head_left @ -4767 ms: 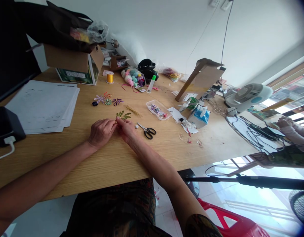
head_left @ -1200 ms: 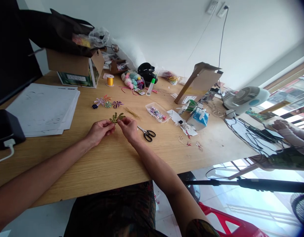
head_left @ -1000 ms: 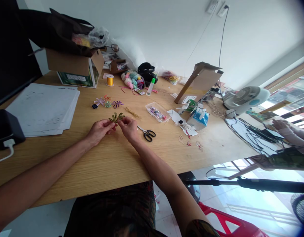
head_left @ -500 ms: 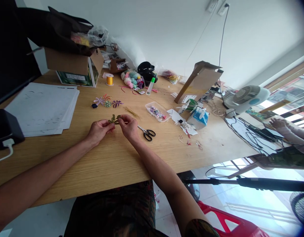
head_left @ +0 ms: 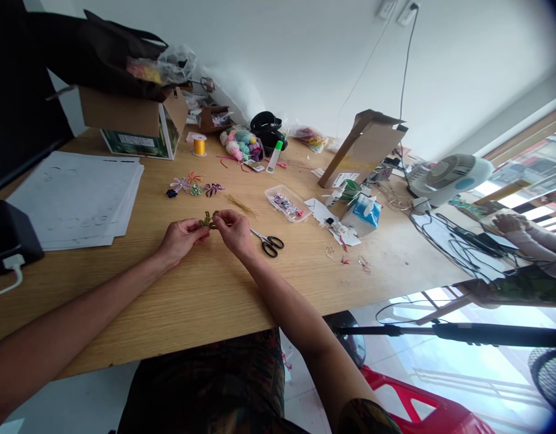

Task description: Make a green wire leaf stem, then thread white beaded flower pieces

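Note:
Over the middle of the wooden table, my left hand (head_left: 182, 240) pinches the near side of a small olive-green looped cord flower (head_left: 208, 219). My right hand (head_left: 235, 230) pinches the flower's right side between thumb and finger, so both hands hold it and the fingertips hide part of it. Just beyond lie several finished-looking cord flowers (head_left: 187, 184) in purple, orange, green and dark blue. A bundle of golden-olive cords (head_left: 240, 204) rests past my right hand. Black-handled scissors (head_left: 271, 242) lie to its right, partly open.
Behind stand a clear tray of small pieces (head_left: 287, 204), a glue bottle (head_left: 274, 158), a yellow thread spool (head_left: 199, 144) and yarn balls (head_left: 241, 144). Paper sheets (head_left: 74, 199) lie left. A tissue pack (head_left: 363, 212) and fan (head_left: 453, 178) stand right; another person's hands (head_left: 510, 224) are at far right.
My right fingers have shifted slightly left on the olive-green flower. The view has moved a little; both hands still grip the flower.

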A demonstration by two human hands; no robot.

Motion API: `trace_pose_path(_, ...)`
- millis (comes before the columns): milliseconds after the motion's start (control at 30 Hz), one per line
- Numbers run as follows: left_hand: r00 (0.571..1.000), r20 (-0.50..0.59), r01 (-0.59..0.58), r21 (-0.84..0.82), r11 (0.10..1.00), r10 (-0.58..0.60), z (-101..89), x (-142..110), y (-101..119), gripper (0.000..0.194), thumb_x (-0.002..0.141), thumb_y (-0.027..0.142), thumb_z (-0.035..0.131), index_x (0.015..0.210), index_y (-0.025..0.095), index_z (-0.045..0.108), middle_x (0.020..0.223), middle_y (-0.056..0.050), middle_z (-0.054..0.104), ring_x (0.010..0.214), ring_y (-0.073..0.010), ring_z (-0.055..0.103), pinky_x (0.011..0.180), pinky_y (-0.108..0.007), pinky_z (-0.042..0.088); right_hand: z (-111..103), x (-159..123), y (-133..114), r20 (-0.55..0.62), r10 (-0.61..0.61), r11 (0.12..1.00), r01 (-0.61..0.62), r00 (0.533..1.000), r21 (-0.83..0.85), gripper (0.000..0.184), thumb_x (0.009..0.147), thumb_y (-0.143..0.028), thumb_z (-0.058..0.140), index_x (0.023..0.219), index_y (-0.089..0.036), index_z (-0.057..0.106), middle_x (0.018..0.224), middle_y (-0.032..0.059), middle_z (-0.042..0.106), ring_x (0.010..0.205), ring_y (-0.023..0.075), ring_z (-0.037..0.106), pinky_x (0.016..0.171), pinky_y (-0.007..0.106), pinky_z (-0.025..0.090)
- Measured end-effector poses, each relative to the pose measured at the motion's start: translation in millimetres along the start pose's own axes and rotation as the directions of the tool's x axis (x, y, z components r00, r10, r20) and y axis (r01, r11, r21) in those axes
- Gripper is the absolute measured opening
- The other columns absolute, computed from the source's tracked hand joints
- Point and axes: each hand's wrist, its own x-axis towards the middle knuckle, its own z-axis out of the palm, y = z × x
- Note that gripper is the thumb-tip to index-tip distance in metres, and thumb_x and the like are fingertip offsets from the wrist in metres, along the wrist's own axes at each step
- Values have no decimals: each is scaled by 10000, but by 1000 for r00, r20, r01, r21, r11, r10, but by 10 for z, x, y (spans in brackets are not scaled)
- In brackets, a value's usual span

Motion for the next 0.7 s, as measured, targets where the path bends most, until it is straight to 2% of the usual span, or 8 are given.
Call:
trace_pose_path(167,1000,14,-9,20,1000,9,-1,-9,29,287,553,382,828,566,156,651,558,-10,602,541,-114,499,537,-252,359,-21,5,30,4,-77,993,77,997,-85,73,809,-194,608,781,-164,667,716,2,670,637,118,599,649,244,504)
trace_pose_path(233,1000,25,6,13,1000,-6,-5,-9,43,274,557,370,826,567,157,654,560,-15,604,532,-114,493,526,-255,348,-45,12,21,21,-84,994,86,996,-69,80,803,-210,632,853,-170,680,736,-1,674,652,114,609,660,241,508)
trace_pose_path(333,998,50,25,8,1000,-25,-11,-8,55,260,556,357,824,568,157,658,560,-22,611,517,-114,491,509,-256,331,-72,30,24,73,-69,998,69,995,6,204,787,-254,673,973,-171,676,737,-7,672,657,102,615,653,225,499)
trace_pose_path(467,997,72,37,34,999,-39,-3,-16,65,258,566,359,813,544,158,653,544,-26,614,491,-111,490,491,-254,321,-61,46,77,152,-44,999,40,987,33,111,777,-256,668,820,-154,673,679,-15,655,611,91,576,583,201,448)
trace_pose_path(567,996,63,64,22,998,-65,8,-25,64,266,556,353,819,539,153,645,544,-31,616,487,-107,492,491,-254,322,-41,47,105,113,-21,1000,19,993,12,95,775,-238,663,778,-143,666,632,-26,633,570,88,545,561,204,425)
trace_pose_path(700,990,66,128,-76,989,-123,9,-24,49,264,548,335,832,604,135,668,590,-39,638,527,-108,517,510,-250,338,-49,55,93,99,12,998,-18,995,61,207,777,-254,678,954,-147,673,638,-34,631,547,78,538,546,198,426)
